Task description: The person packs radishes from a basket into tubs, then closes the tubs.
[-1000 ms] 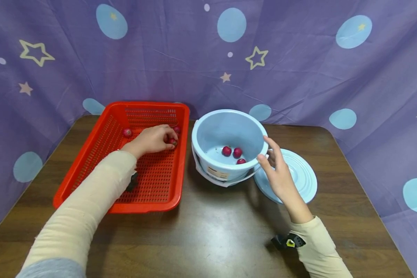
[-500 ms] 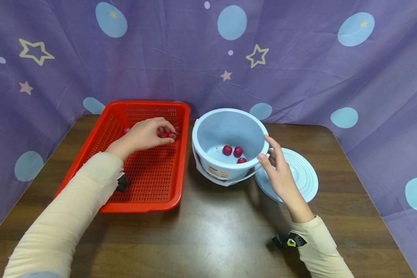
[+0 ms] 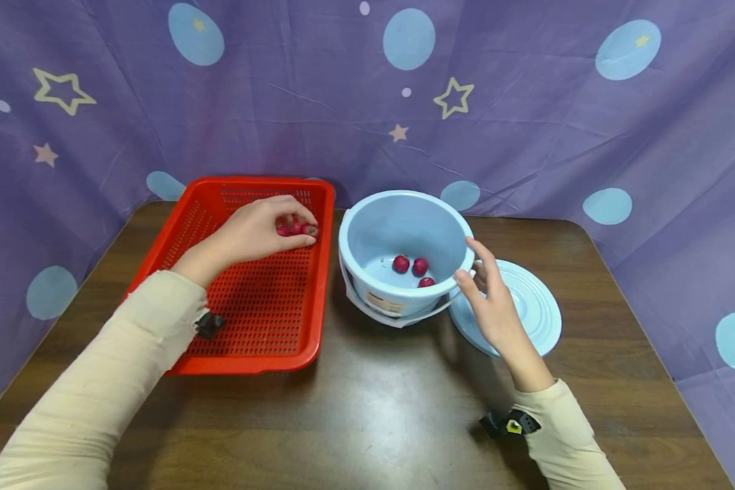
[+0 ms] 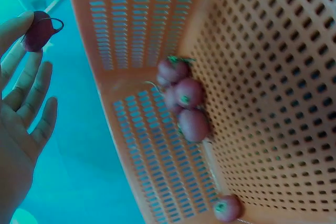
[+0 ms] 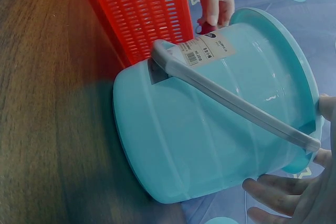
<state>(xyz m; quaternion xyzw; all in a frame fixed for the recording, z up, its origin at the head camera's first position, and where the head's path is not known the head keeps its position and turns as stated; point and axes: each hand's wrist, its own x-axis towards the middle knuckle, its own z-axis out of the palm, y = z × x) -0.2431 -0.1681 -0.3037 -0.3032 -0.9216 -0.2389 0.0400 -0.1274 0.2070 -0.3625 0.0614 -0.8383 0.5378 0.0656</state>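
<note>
My left hand [image 3: 260, 228] is over the far right part of the red plastic basket [image 3: 251, 365]. Between thumb and fingertips it pinches a radish [image 4: 38, 34], which shows a thin curled root in the left wrist view. Below, a cluster of radishes [image 4: 189, 94] lies in the basket's corner, and a single radish [image 4: 228, 208] sits apart. The light blue bucket [image 3: 416, 305] stands tilted beside the basket, with radishes [image 3: 401, 264] inside on its bottom. My right hand [image 3: 496, 306] holds the bucket's right rim, thumb and fingers at the handle joint.
A round light blue lid [image 3: 533, 299] lies on the wooden table [image 3: 367, 422] right of the bucket, partly under my right hand. The bucket's pale handle [image 5: 236, 100] hangs down along its front. A purple patterned cloth [image 3: 318, 88] hangs behind the table.
My left hand has risen from the basket's floor with the radish, drawing slightly back and left, then up. My right hand and the bucket have stayed in place.
</note>
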